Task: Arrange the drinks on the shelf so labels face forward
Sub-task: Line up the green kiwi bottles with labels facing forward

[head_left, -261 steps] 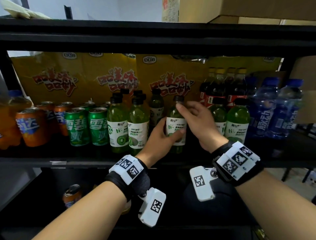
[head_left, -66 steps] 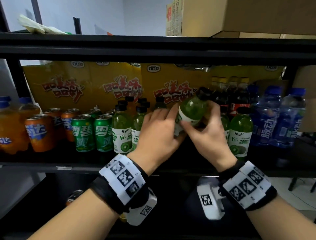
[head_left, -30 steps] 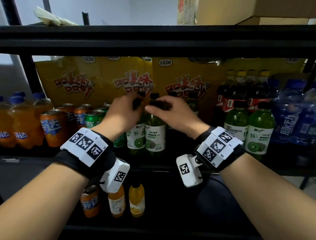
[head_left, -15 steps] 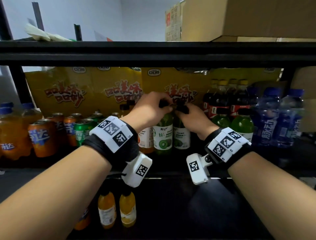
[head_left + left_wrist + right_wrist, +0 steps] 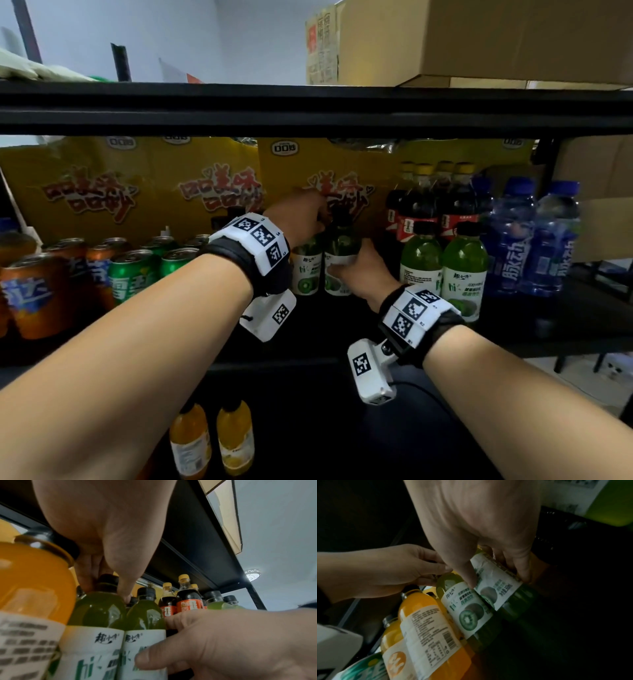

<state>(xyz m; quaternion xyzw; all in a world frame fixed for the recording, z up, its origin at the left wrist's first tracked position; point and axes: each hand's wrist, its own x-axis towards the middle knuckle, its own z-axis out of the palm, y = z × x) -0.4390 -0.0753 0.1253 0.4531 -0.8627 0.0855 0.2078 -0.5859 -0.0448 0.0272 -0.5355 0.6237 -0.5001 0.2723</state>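
Two green kiwi drink bottles stand side by side at the middle of the shelf, white labels toward me. My left hand (image 5: 305, 212) (image 5: 120, 574) reaches over from the left and pinches the black cap of the left kiwi bottle (image 5: 306, 274) (image 5: 99, 612) (image 5: 467, 609). My right hand (image 5: 356, 270) (image 5: 223, 642) (image 5: 471, 534) grips the right kiwi bottle (image 5: 342, 246) (image 5: 145, 615) (image 5: 496, 580) round its label, thumb on the front and fingers behind. My left wrist hides part of the left bottle in the head view.
An orange juice bottle (image 5: 34, 581) (image 5: 423, 622) stands just left of them, back label outward. Green cans (image 5: 130, 274) and orange cans (image 5: 34, 294) fill the left. Cola bottles (image 5: 421, 212), two more kiwi bottles (image 5: 462, 267) and blue bottles (image 5: 513, 240) stand right. Yellow cartons (image 5: 137, 192) line the back.
Half a second ago both hands were on the bottle caps. My right hand has dropped to the label of the right kiwi bottle; my left hand stays at the cap.
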